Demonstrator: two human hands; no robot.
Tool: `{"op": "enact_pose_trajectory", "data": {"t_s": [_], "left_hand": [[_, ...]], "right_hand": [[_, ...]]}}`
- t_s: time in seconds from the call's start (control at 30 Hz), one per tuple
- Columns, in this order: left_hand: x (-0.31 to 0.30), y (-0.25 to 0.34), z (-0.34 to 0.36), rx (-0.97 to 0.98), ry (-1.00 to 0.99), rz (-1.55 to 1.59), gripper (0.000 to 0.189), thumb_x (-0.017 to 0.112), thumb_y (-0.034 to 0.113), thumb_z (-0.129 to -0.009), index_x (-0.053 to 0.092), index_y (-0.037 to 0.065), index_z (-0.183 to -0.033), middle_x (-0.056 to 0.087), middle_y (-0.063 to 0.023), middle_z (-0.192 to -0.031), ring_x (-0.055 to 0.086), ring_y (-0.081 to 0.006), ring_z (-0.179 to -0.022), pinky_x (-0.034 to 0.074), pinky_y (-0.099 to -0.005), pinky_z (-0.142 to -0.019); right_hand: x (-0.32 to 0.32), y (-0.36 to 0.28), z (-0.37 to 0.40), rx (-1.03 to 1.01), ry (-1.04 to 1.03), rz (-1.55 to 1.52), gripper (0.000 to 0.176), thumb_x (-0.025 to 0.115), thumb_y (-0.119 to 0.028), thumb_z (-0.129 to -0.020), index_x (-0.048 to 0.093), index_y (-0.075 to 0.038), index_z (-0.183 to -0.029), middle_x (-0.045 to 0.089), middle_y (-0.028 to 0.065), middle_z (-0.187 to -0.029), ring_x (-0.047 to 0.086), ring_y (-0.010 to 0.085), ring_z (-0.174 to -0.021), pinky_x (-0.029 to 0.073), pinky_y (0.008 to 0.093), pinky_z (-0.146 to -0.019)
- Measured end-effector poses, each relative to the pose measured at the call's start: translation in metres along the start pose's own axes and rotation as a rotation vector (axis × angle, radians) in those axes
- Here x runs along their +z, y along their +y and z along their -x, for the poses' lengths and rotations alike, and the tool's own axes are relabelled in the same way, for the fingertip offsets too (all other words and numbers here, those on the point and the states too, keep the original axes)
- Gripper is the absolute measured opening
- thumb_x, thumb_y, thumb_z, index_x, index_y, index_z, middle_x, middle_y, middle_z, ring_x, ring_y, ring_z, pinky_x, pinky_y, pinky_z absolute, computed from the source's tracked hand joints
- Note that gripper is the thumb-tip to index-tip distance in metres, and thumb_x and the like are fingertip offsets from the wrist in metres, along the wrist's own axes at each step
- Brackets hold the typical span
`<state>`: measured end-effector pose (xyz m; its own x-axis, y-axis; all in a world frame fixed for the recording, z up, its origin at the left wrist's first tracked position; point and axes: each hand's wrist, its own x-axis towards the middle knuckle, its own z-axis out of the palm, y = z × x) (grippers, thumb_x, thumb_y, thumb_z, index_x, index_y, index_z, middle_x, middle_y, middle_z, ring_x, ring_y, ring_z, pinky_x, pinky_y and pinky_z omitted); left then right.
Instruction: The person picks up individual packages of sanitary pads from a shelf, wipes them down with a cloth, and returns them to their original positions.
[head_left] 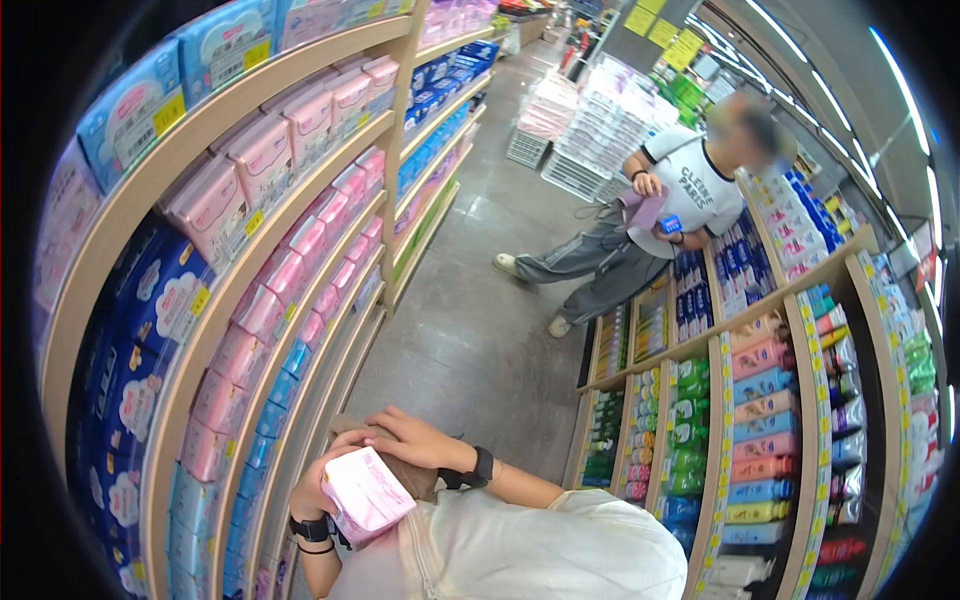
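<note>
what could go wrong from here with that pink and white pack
The pink-and-white pack could slip, since the left hand holds it while the right hand lies by a brown item. The left arm appears close to the shelves, so it might brush goods there. Another person stands in the aisle ahead, so walking on while looking down might risk a bump.
</note>
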<state>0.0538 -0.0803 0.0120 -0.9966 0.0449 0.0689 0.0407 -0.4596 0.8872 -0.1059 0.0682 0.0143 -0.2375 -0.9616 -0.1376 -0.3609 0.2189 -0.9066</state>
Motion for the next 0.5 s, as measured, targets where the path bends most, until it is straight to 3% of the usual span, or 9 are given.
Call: {"op": "enact_pose_trajectory", "data": {"t_s": [0.5], "left_hand": [[-0.038, 0.020, 0.026, -0.055, -0.074, 0.114, 0.094, 0.085, 0.044, -0.041, 0.053, 0.000, -0.117, 0.033, -0.0184, -0.135, 0.031, -0.0301, -0.126, 0.023, -0.0400, -0.104]], "right_hand": [[0.038, -0.031, -0.014, 0.077, 0.094, 0.008, 0.048, 0.044, -0.037, -0.089, 0.045, 0.000, -0.119, 0.046, 0.0175, -0.112, 0.050, 0.0333, -0.102, 0.040, 0.0362, -0.088]]}}
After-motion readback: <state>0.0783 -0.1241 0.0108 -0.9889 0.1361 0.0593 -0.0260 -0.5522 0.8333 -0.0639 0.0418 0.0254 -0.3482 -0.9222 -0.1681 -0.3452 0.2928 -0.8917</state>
